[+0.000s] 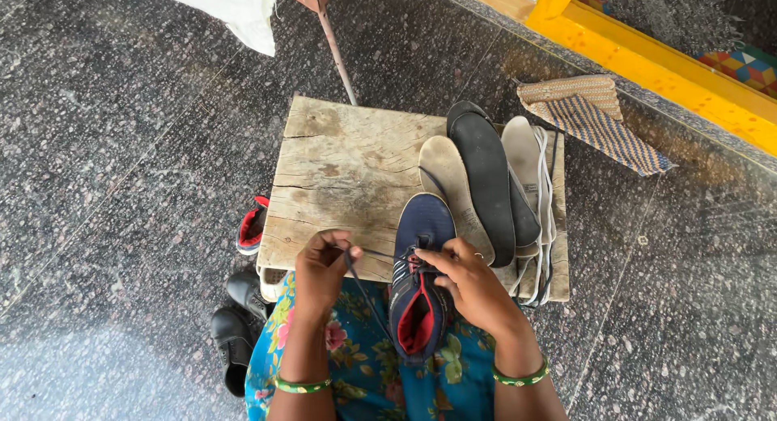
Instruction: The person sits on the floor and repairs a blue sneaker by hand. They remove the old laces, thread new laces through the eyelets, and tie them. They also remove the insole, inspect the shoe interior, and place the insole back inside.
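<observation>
Navy lace (pixel 362 269) pinched taut in the closed left hand (pixel 322 269), its other end running to the navy sports shoe (pixel 419 275) with red lining, which rests on the person's lap with its toe on the worn wooden surface (pixel 340 170); the right hand (pixel 469 283) grips the shoe at the eyelets, fingers curled. Beside the shoe lie tan, black and grey insoles (pixel 486 178) and white laces (pixel 546 219); black shoes (pixel 239 324) stand on the speckled floor (pixel 121 146) to the left.
</observation>
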